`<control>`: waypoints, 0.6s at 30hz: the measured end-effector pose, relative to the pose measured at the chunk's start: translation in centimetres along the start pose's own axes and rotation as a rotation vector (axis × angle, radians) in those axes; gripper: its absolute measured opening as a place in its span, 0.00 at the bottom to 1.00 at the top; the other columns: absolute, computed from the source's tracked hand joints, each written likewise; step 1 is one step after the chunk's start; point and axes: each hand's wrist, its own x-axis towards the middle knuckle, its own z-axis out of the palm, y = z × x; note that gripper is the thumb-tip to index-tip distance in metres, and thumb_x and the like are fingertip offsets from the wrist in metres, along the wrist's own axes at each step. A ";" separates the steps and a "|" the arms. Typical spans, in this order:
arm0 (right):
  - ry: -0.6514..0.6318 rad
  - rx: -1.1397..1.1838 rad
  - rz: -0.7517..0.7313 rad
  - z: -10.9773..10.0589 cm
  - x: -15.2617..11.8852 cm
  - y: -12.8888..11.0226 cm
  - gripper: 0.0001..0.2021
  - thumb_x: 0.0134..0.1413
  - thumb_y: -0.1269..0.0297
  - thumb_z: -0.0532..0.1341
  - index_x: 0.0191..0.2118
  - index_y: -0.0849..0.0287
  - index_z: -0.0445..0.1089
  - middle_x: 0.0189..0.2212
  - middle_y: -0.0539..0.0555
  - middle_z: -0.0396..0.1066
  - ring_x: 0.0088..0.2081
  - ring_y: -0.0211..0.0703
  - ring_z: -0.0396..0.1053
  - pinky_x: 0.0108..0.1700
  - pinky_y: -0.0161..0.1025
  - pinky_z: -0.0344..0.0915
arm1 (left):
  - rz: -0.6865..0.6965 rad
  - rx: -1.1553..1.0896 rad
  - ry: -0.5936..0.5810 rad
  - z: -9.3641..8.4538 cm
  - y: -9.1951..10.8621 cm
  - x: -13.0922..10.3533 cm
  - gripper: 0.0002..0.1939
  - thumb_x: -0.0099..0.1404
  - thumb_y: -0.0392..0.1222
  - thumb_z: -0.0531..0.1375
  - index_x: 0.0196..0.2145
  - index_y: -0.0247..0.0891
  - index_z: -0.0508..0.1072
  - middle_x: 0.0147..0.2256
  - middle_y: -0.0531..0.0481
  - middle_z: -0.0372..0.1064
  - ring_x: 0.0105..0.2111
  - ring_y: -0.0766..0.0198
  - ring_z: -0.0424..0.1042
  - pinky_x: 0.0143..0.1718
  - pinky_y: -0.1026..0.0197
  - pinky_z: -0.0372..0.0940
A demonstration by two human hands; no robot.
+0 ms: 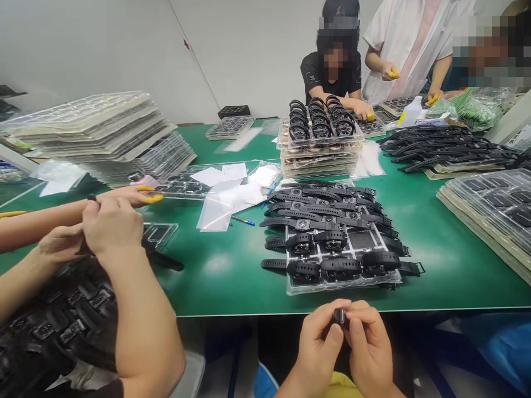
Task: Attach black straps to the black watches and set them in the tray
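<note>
Just in front of the table edge, my left hand (319, 345) and my right hand (370, 345) pinch a small black watch body (339, 317) between them. Its narrow side, with a pale slot or pin, faces me; most of it is hidden behind my fingers and thumbs. Beyond my hands lies a clear plastic tray (301, 286) of smartwatches with black straps. Some of these watches (305, 269) have their straps looped, while the farther ones lie stretched out in overlapping rows. One compartment holds a flat dark rectangular piece (362, 240).
At left, a co-worker's arms (143, 309) work over a pile of black watches (53, 331). Tall tray stacks (103, 132) stand behind. Papers (226, 193) and a pen (243, 221) lie mid-table. More trays (489, 215) line the right side; people work across the table.
</note>
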 end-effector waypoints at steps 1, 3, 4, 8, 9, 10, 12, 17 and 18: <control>-0.002 -0.005 -0.011 0.0 -0.1 0.0 0.11 0.78 0.58 0.57 0.40 0.51 0.71 0.32 0.48 0.72 0.31 0.37 0.73 0.33 0.30 0.72 | -0.006 -0.022 0.012 0.1 0.0 0.0 0.23 0.75 0.61 0.59 0.50 0.42 0.85 0.46 0.42 0.85 0.44 0.55 0.83 0.48 0.60 0.77; -0.001 -0.020 -0.031 0.1 -0.4 0.1 0.10 0.78 0.60 0.57 0.41 0.52 0.72 0.32 0.48 0.71 0.31 0.38 0.72 0.33 0.32 0.71 | -0.031 -0.051 0.006 0.2 -0.2 0.1 0.24 0.73 0.63 0.61 0.47 0.41 0.85 0.42 0.42 0.85 0.41 0.54 0.83 0.46 0.60 0.76; 0.001 -0.028 -0.042 0.0 -0.5 0.2 0.10 0.78 0.61 0.56 0.42 0.51 0.71 0.33 0.49 0.70 0.31 0.38 0.71 0.34 0.32 0.70 | -0.048 -0.064 -0.007 0.3 -0.3 0.1 0.25 0.72 0.64 0.62 0.45 0.40 0.86 0.40 0.42 0.85 0.41 0.54 0.82 0.47 0.59 0.75; -0.037 -0.052 -0.082 -0.8 -0.4 0.2 0.10 0.78 0.57 0.56 0.43 0.51 0.73 0.36 0.51 0.68 0.36 0.41 0.70 0.37 0.35 0.71 | -0.236 -0.332 -0.040 0.2 -0.9 0.1 0.28 0.63 0.68 0.69 0.37 0.36 0.83 0.25 0.51 0.72 0.28 0.64 0.71 0.35 0.64 0.69; -0.057 -0.056 -0.076 -1.3 0.0 0.0 0.11 0.77 0.56 0.56 0.45 0.51 0.73 0.37 0.52 0.68 0.38 0.43 0.70 0.39 0.36 0.72 | -0.308 -0.430 -0.060 0.2 -1.1 0.1 0.30 0.61 0.70 0.69 0.35 0.35 0.82 0.22 0.55 0.65 0.23 0.69 0.63 0.28 0.67 0.63; -0.098 -0.059 -0.046 -1.7 0.7 -0.4 0.11 0.77 0.55 0.56 0.47 0.50 0.74 0.39 0.52 0.68 0.39 0.44 0.70 0.40 0.37 0.72 | -0.372 -0.513 -0.094 0.1 -1.3 0.1 0.33 0.60 0.72 0.68 0.32 0.34 0.80 0.19 0.59 0.58 0.19 0.73 0.54 0.23 0.68 0.55; -0.272 -0.060 0.091 -2.7 2.5 -1.3 0.10 0.76 0.58 0.57 0.52 0.49 0.75 0.39 0.52 0.68 0.39 0.44 0.70 0.40 0.39 0.71 | -0.452 -0.606 -0.182 -0.2 -1.8 0.0 0.37 0.59 0.76 0.66 0.26 0.34 0.74 0.17 0.62 0.49 0.17 0.76 0.43 0.18 0.68 0.43; -0.683 0.001 0.471 -3.5 6.4 -4.0 0.06 0.64 0.66 0.65 0.35 0.54 0.79 0.32 0.49 0.66 0.31 0.40 0.67 0.32 0.36 0.64 | -0.513 -0.670 -0.337 -0.2 -2.3 -0.1 0.39 0.55 0.75 0.69 0.16 0.39 0.58 0.14 0.62 0.47 0.14 0.77 0.44 0.17 0.67 0.40; -0.658 -0.006 0.490 -3.5 6.7 -4.3 0.07 0.63 0.66 0.64 0.33 0.54 0.78 0.31 0.48 0.65 0.30 0.39 0.66 0.31 0.36 0.63 | -0.520 -0.673 -0.351 -0.1 -2.2 -0.2 0.39 0.55 0.75 0.70 0.17 0.38 0.58 0.14 0.62 0.48 0.14 0.78 0.44 0.17 0.67 0.39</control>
